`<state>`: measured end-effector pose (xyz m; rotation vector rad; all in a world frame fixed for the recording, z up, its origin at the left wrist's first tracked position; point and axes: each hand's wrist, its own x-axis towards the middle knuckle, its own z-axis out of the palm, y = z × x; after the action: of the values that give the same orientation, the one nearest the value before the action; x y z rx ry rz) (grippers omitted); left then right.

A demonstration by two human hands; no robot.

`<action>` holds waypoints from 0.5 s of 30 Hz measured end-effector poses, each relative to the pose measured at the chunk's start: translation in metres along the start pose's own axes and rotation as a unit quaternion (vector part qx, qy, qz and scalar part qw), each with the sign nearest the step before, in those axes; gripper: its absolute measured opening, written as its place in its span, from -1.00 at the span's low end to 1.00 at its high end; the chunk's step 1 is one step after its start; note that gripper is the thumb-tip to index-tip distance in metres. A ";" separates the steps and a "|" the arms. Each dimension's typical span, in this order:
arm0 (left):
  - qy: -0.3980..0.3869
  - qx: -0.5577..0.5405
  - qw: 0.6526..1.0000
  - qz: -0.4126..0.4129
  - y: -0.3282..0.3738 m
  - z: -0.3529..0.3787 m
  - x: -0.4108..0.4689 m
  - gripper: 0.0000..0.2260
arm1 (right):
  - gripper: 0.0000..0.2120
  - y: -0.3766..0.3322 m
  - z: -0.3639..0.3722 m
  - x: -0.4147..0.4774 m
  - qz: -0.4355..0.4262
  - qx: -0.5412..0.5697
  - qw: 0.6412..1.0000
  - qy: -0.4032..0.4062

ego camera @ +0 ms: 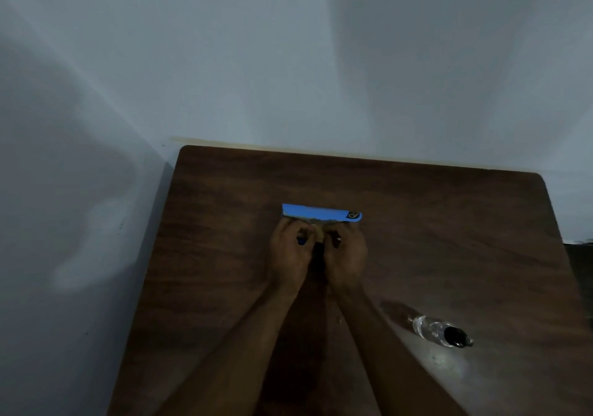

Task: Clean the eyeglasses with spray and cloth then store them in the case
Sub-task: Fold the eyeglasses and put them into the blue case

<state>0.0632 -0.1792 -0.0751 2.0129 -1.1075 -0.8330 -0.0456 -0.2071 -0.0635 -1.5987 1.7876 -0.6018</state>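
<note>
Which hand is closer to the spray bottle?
Right. The right hand lies beyond the spray bottle, to its left; the left hand is even farther left.

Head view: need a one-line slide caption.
Dim scene: left hand and right hand meet at the blue case on the table; bottle sits apart, near right.

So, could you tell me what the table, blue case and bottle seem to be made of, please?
Table: wood or wood-look laminate, dark grain showing. Blue case: smooth, matte, perhaps plastic or leatherette. Bottle: clear, see-through body, probably plastic; black cap.
</note>
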 end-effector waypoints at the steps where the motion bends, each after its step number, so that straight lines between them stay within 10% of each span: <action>1: -0.002 0.009 1.000 0.010 -0.002 0.001 0.001 -0.80 | -0.85 0.001 0.000 0.000 -0.026 -0.022 0.999 -0.013; 15: -0.012 0.112 0.989 0.092 -0.011 0.004 -0.001 -0.79 | -0.70 0.021 -0.012 -0.011 -0.172 -0.179 0.961 -0.125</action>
<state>0.0646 -0.1753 -0.0856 2.0452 -1.4305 -0.6642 -0.0682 -0.1938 -0.0680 -2.1541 1.4997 -0.2146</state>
